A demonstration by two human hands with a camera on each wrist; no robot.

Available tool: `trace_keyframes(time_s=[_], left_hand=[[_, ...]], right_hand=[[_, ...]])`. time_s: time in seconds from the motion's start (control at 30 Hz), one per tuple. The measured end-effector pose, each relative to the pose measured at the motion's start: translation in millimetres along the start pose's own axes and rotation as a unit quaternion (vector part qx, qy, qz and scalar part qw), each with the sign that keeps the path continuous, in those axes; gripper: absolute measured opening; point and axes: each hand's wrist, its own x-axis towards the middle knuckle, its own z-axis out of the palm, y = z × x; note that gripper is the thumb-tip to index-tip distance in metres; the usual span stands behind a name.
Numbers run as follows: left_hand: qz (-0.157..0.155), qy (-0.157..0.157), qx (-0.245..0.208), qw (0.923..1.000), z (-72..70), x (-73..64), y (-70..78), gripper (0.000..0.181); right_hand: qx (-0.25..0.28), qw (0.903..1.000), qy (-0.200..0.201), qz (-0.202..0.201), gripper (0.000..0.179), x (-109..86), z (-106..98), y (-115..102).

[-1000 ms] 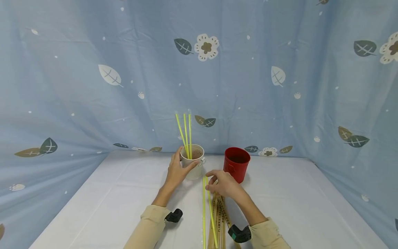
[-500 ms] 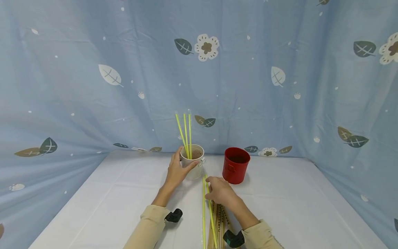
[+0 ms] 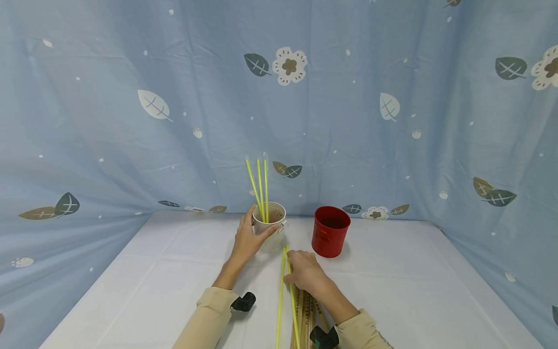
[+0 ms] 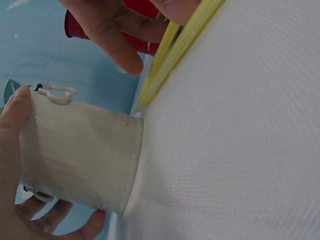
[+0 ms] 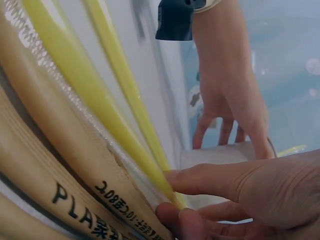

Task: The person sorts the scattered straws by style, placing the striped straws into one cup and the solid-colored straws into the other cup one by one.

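Observation:
My left hand [image 3: 247, 241] holds a white metal bucket [image 3: 273, 240] round its side, thumb near the rim. Three thin yellow sticks [image 3: 260, 186] lean upright inside it. On the cloth just in front, my right hand [image 3: 307, 272] pinches the far end of a yellow stick [image 3: 293, 310] between thumb and fingers. A second yellow stick [image 3: 280, 303] lies close along its left. In the right wrist view, the yellow stick [image 5: 85, 80] has a clear wrapper, and brown strips [image 5: 75, 195] with black lettering run beside it.
A red bucket [image 3: 330, 240] stands right of the white one, behind my right hand. More of the brown strips [image 3: 303, 322] lie under and in front of the right wrist. A blue patterned curtain [image 3: 279, 121] hangs behind the white-covered table [image 3: 418, 291].
My right hand has moved down and slightly left, to the yellow sticks. The near ends of both loose sticks have swung left. The left hand and white bucket stay put.

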Motion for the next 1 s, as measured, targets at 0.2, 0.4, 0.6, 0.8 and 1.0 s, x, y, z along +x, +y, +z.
trace_keyframes(time_s=[0.2, 0.4, 0.6, 0.8, 1.0], left_hand=[[0.003, 0.001, -0.002, 1.0, 0.5, 0.3, -0.4, 0.097], [0.008, 0.003, -0.004, 1.0, 0.4, 0.1, -0.2, 0.095], [0.01, 0.006, -0.002, 0.9999, -0.1, 0.0, 1.0, 0.095], [0.006, 0.008, 0.002, 0.9999, 0.0, 0.7, 1.2, 0.096], [0.007, 0.008, 0.003, 0.9999, 0.5, 1.2, 0.1, 0.096]], right_hand=[[-0.001, 0.9999, 0.011, -0.011, 0.029, 1.2, 3, 1], [0.024, 0.9996, 0.011, -0.005, 0.023, 1.0, 4, 3], [0.065, 0.9978, -0.002, 0.009, 0.024, -1.1, 2, 3], [0.082, 0.9959, -0.013, 0.035, 0.056, -1.2, 0, 3], [0.112, 0.9931, -0.002, 0.036, 0.066, -1.7, -7, 6]])
